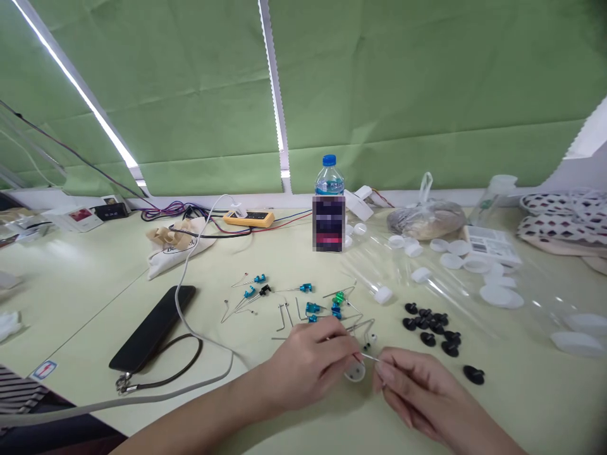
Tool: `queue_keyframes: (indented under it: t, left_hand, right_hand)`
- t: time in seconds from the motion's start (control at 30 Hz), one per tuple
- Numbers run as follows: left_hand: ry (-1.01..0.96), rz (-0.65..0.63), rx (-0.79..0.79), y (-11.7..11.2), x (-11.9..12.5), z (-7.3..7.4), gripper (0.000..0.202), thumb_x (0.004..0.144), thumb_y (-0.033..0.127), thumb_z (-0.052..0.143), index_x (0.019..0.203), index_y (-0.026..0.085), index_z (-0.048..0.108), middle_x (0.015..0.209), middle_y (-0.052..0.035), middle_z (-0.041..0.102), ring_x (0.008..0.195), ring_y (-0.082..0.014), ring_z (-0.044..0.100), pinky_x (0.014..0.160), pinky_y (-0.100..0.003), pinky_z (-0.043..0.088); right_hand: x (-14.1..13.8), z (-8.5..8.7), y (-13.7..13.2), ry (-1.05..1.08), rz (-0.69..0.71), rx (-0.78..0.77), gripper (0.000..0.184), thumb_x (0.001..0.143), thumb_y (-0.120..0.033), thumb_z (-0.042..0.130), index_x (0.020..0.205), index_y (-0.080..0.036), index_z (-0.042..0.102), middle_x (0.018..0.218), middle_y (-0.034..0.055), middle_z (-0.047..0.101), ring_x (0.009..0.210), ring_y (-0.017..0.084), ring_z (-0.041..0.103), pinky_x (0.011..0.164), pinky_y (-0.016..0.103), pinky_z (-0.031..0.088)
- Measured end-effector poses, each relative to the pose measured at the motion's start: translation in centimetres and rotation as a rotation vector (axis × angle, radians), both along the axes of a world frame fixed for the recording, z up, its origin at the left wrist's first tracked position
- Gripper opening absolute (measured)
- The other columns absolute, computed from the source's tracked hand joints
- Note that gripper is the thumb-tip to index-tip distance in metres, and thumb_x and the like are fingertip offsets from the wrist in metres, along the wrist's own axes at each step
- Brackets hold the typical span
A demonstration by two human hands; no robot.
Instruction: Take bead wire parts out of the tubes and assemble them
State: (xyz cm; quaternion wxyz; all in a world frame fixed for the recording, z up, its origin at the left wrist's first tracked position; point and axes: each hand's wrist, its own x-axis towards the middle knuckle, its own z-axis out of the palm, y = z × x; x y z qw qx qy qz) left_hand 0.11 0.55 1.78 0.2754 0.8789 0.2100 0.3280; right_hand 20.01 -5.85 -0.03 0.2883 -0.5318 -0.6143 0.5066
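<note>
My left hand [315, 357] is closed, fingers bent over a white round piece with small dark holes [355, 371] that shows under its fingertips. A thin metal rod [370, 357] runs from those fingers to my right hand [417, 388], which pinches its other end between thumb and forefinger. My left palm hides part of what it grips. Just beyond my left hand lie bent hex keys [281, 316] and thin wire pieces with small blue clamps [312, 308], one green clamp [338, 297] and one black clamp [264, 290].
Several black knobs [451, 347] lie right of my hands. Clear tubes [455, 303] and white caps [501, 296] spread behind them. A water bottle [329, 183] stands at the back. Leftward are a black phone [152, 328] with a strap, a white cable [183, 278] and a yellow multimeter [249, 218].
</note>
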Motion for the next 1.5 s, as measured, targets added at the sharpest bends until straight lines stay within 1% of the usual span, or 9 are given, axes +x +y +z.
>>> queue_keyframes:
  t: [0.13, 0.23, 0.47, 0.57, 0.8, 0.9, 1.13, 1.2, 1.5]
  left_hand:
    - [0.003, -0.038, -0.789, 0.4, 0.5, 0.2, 0.023, 0.082, 0.033, 0.062, 0.073, 0.012, 0.067, 0.073, -0.0044, 0.060, 0.066, -0.0146, 0.062, 0.060, -0.026, 0.053]
    - [-0.022, -0.095, -1.154, 0.6, 0.7, 0.3, 0.029, 0.074, 0.039, 0.070, 0.071, 0.010, 0.064, 0.069, -0.0036, 0.061, 0.058, -0.0148, 0.063, 0.057, -0.028, 0.055]
    - [-0.014, -0.010, 0.078, -0.2, -0.2, 0.4, 0.021, 0.088, 0.011, 0.047, 0.096, 0.010, 0.066, 0.091, -0.0136, 0.068, 0.086, -0.0200, 0.065, 0.076, -0.029, 0.052]
    - [0.043, -0.074, 0.326, -0.5, -0.4, 0.2, 0.025, 0.085, 0.003, 0.044, 0.100, 0.005, 0.065, 0.101, -0.0195, 0.067, 0.094, -0.0241, 0.064, 0.081, -0.032, 0.052]
    - [0.016, -0.023, -0.867, 0.1, 0.7, 0.5, 0.023, 0.083, 0.032, 0.061, 0.073, 0.011, 0.065, 0.069, -0.0059, 0.065, 0.060, -0.0147, 0.064, 0.057, -0.024, 0.053]
    - [-0.074, -0.074, -1.106, 0.3, 0.8, 0.5, 0.028, 0.077, 0.037, 0.067, 0.073, 0.009, 0.064, 0.070, -0.0069, 0.065, 0.058, -0.0145, 0.064, 0.055, -0.025, 0.054]
    - [0.002, -0.018, 0.085, -0.4, -0.2, 0.4, 0.023, 0.089, 0.014, 0.044, 0.096, 0.013, 0.066, 0.092, -0.0126, 0.068, 0.086, -0.0193, 0.063, 0.076, -0.029, 0.052]
    - [0.056, -0.041, 0.230, -0.5, -0.4, 0.2, 0.026, 0.089, 0.011, 0.041, 0.100, 0.012, 0.065, 0.096, -0.0141, 0.067, 0.090, -0.0203, 0.062, 0.078, -0.030, 0.052]
    - [-0.048, -0.060, -0.971, 0.2, 0.8, 0.4, 0.025, 0.081, 0.035, 0.063, 0.073, 0.011, 0.063, 0.069, -0.0056, 0.065, 0.059, -0.0154, 0.064, 0.055, -0.024, 0.053]
  right_hand:
    - [1.4, -0.6, -1.3, -0.520, 0.109, 0.851, 0.034, 0.097, -0.023, 0.034, 0.102, -0.019, 0.067, 0.072, 0.0053, 0.065, 0.067, 0.018, 0.060, 0.064, 0.031, 0.048]
    - [1.9, -0.7, -1.5, -0.541, 0.126, 0.943, 0.042, 0.095, -0.023, 0.040, 0.137, -0.023, 0.046, 0.102, 0.0088, 0.067, 0.093, 0.024, 0.062, 0.085, 0.039, 0.047]
    - [-0.1, 0.0, -0.2, 0.414, -0.079, -0.353, 0.074, 0.092, -0.063, 0.010, 0.072, -0.015, 0.062, 0.047, -0.0026, 0.047, 0.034, 0.005, 0.027, 0.033, 0.018, 0.019]
    - [-0.4, 0.2, 0.0, 0.451, -0.024, -0.440, 0.055, 0.093, -0.059, 0.030, 0.070, -0.017, 0.058, 0.044, -0.0071, 0.039, 0.036, 0.004, 0.021, 0.035, 0.016, 0.015]
    - [1.5, -0.2, -1.2, -0.552, 0.113, 0.840, 0.038, 0.098, -0.025, 0.029, 0.109, -0.017, 0.065, 0.088, 0.0085, 0.067, 0.081, 0.021, 0.063, 0.069, 0.032, 0.050]
    - [2.0, -0.5, -1.7, -0.629, 0.126, 1.052, 0.042, 0.096, -0.022, 0.036, 0.138, -0.020, 0.043, 0.117, 0.0111, 0.063, 0.105, 0.026, 0.059, 0.090, 0.039, 0.046]
    - [0.0, 0.7, 0.1, 0.341, 0.001, -0.255, 0.071, 0.092, -0.064, 0.010, 0.069, -0.017, 0.058, 0.048, -0.0019, 0.048, 0.036, 0.007, 0.039, 0.037, 0.019, 0.032]
    - [-0.3, 0.7, 0.3, 0.359, 0.054, -0.344, 0.065, 0.088, -0.069, 0.023, 0.064, -0.018, 0.054, 0.043, -0.0058, 0.041, 0.032, 0.005, 0.029, 0.034, 0.017, 0.025]
    - [2.0, -1.1, -1.5, -0.533, 0.113, 0.917, 0.040, 0.096, -0.018, 0.037, 0.133, -0.023, 0.050, 0.102, 0.0091, 0.066, 0.095, 0.024, 0.061, 0.088, 0.041, 0.044]
